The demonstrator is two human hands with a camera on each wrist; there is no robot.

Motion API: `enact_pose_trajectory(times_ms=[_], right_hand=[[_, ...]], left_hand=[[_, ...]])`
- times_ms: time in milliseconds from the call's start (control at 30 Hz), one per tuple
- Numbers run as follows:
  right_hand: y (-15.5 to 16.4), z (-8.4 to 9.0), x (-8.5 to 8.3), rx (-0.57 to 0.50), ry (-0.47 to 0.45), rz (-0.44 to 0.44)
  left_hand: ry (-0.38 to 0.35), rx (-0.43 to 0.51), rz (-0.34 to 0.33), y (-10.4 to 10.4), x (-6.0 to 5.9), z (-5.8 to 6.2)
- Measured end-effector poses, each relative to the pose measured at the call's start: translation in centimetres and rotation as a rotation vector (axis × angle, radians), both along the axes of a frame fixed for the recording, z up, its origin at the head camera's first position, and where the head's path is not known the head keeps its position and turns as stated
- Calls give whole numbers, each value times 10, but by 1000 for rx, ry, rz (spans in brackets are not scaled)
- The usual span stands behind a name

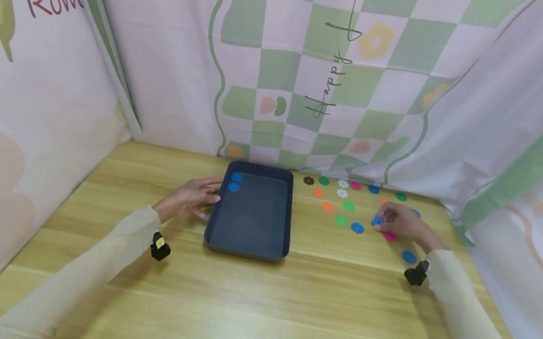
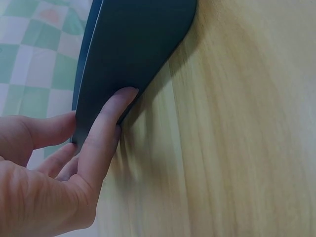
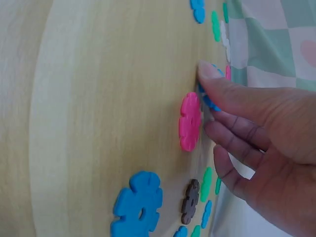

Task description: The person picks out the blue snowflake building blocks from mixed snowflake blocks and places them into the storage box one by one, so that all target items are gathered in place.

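A dark rectangular tray [image 1: 251,217] lies on the wooden table, with two blue flower-shaped discs [image 1: 235,182] near its far left corner. Against the tray's left side rests my left hand [image 1: 194,197]; in the left wrist view its straight fingers [image 2: 101,133] touch the outer wall. To the right, my right hand [image 1: 401,222] pinches a blue flower-shaped disc [image 1: 377,221] between thumb and fingers. Just beneath that hand a pink disc [image 3: 190,122] lies on the table. The right wrist view shows the held blue disc [image 3: 211,102] partly hidden behind the thumb.
Several loose discs in orange, green, white, pink, brown and blue lie right of the tray, among them a blue one [image 1: 357,227] and a green one [image 1: 341,221]. Another blue disc [image 1: 409,256] sits near my right wrist. A checked curtain [image 1: 305,84] hangs along the table's back edge.
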State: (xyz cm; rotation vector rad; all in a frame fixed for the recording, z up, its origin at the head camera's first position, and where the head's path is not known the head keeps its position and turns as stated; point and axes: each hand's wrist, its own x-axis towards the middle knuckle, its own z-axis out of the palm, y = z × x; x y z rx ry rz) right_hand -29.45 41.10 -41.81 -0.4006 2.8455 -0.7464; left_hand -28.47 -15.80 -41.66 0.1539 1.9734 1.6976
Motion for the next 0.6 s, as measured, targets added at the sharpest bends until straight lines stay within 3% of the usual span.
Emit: enact_pose_trajectory(times_ms=[200,433,600], right_hand=[[-13,12,1,-1,-13,-34],[-29,22,1,-142,7,-58],[-45,28,0,-236,-38,-37]], left_hand=[[11,9,-15,-2,0,-1],[7,10,-19,-2,0,-1],[-4,9,-13,-2,0,0]])
